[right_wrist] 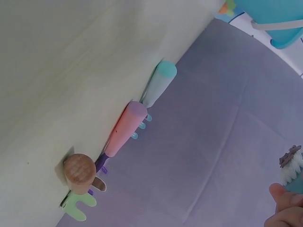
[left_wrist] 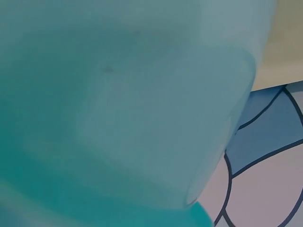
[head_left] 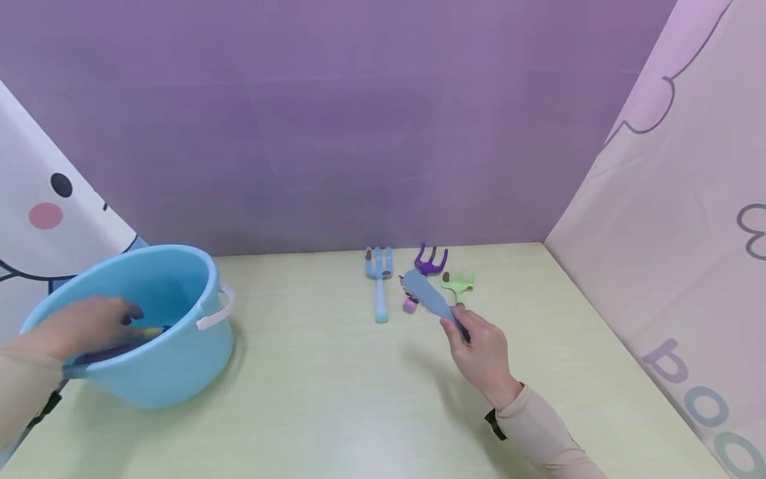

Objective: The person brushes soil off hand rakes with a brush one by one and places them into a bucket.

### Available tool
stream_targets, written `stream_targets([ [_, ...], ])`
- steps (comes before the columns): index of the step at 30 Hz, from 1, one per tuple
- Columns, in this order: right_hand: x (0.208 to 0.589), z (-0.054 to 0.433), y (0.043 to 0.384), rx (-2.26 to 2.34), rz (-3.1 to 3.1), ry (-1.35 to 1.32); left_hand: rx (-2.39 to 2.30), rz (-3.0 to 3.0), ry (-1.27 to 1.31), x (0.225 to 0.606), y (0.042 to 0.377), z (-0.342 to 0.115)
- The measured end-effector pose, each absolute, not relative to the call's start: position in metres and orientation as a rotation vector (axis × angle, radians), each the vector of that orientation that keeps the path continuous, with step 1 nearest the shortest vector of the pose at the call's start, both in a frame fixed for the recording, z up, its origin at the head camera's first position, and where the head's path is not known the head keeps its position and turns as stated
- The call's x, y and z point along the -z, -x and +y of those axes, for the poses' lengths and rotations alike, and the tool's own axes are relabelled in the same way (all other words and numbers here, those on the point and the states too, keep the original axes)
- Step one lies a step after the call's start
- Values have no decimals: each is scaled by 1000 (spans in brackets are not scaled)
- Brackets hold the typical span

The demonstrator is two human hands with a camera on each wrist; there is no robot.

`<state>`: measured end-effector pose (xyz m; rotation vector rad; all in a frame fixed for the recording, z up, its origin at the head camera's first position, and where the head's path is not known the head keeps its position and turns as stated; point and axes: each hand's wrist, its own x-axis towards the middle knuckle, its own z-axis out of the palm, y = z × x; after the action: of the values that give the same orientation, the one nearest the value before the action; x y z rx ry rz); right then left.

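My right hand [head_left: 481,349] grips the handle of a blue brush [head_left: 426,293], held over the table. White bristles [right_wrist: 292,171] with brown bits stuck on them show in the right wrist view. Inside the light blue bucket [head_left: 173,366], my left hand [head_left: 90,326] is blurred, and its fingers are partly hidden. Beside those fingers are a yellowish piece [head_left: 149,332] and a dark purple thing [head_left: 108,354]; whether the hand holds either is unclear. The left wrist view has mostly the bucket's wall [left_wrist: 142,118].
Near the table's back edge lie a light blue hand fork [head_left: 380,279], a purple hand rake [head_left: 429,265] with a pink handle, and a green hand rake [head_left: 459,285] with a wooden handle [right_wrist: 79,172]. Brown bits cling to them. A purple cloth backdrop [head_left: 335,133] stands behind.
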<state>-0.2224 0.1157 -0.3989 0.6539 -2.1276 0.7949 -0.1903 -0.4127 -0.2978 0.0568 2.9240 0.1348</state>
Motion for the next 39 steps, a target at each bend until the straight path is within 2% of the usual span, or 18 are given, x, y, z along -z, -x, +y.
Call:
stream_targets([
  [15, 396, 119, 221, -771, -2143, -631, 25, 3176, -105, 257, 180, -380],
  [22, 396, 121, 222, -773, -2142, -630, 7, 3276, -257, 248, 172, -353],
  [31, 395, 122, 220, -789, -2171, -588, -218, 3480, -512, 258, 157, -313],
  [39, 396, 125, 220, -810, -2141, -586, -617, 3659, -797, 297, 153, -279],
])
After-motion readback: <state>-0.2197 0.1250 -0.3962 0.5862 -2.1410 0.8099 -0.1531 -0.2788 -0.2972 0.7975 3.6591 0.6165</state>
